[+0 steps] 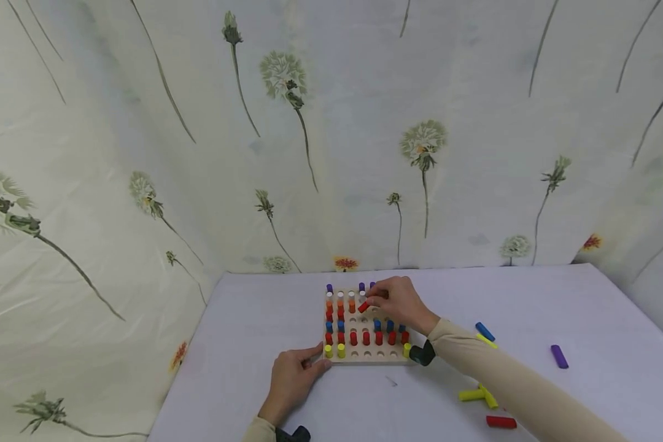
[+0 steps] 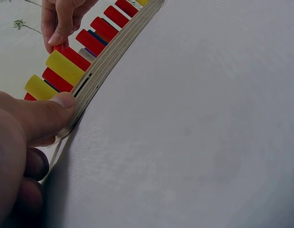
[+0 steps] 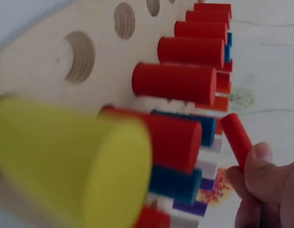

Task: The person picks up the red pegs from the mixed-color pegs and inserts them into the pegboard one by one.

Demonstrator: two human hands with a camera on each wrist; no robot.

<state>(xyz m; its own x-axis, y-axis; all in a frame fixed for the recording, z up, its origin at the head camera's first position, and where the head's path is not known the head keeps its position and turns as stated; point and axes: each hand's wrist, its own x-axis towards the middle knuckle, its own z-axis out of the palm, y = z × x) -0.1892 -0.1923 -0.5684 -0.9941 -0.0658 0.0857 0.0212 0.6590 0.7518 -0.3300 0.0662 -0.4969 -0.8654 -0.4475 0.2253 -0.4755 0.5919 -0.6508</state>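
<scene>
A wooden pegboard (image 1: 370, 361) lies on the table, with rows of colored pegs standing in its holes. My right hand (image 1: 400, 302) is over the board's far half and pinches a red peg (image 3: 236, 137) between thumb and fingertips. That peg tilts in the air, apart from the holes, in the right wrist view. My left hand (image 1: 291, 377) grips the board's near left corner, its thumb (image 2: 54, 114) on the edge beside the yellow pegs (image 2: 65, 67). A full row of red pegs (image 1: 366, 338) stands behind the front row, where a yellow peg (image 3: 75, 161) marks the right end.
Loose on the table to the right lie a blue peg (image 1: 485, 331), several yellow pegs (image 1: 471, 395), a red peg (image 1: 501, 422) and a purple peg (image 1: 559, 356). The right forearm crosses above this area. A flower-patterned curtain (image 1: 342, 153) hangs behind the table.
</scene>
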